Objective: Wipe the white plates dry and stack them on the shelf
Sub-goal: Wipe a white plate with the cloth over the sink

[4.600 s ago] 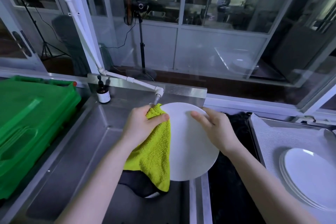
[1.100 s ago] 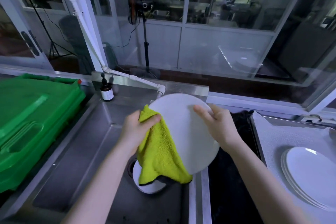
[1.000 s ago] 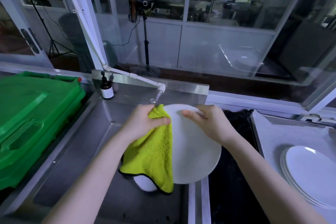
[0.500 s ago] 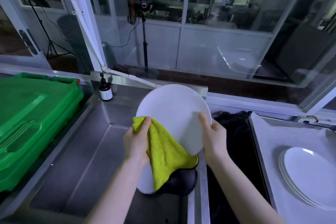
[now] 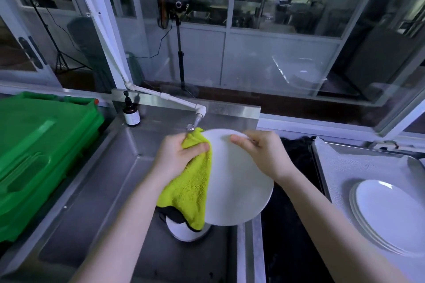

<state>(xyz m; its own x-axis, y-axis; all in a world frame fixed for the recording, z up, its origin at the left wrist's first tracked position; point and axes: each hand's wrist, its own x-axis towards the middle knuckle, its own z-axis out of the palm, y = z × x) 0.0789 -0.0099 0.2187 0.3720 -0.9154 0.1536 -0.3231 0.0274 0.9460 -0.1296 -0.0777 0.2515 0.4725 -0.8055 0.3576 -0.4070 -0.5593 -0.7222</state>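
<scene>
Left hand (image 5: 177, 156) clutches a yellow cloth (image 5: 188, 188) against the white plate (image 5: 234, 181), right hand (image 5: 264, 156) gripping its rim, over a steel sink (image 5: 110, 179); stacked plates (image 5: 391, 216) on the desk (image 5: 345, 167) rightward, glass partitions (image 5: 276, 57) behind

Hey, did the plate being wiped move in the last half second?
Yes. The plate has come down: it covered the tap before, and now its top edge sits just below the tap.
</scene>
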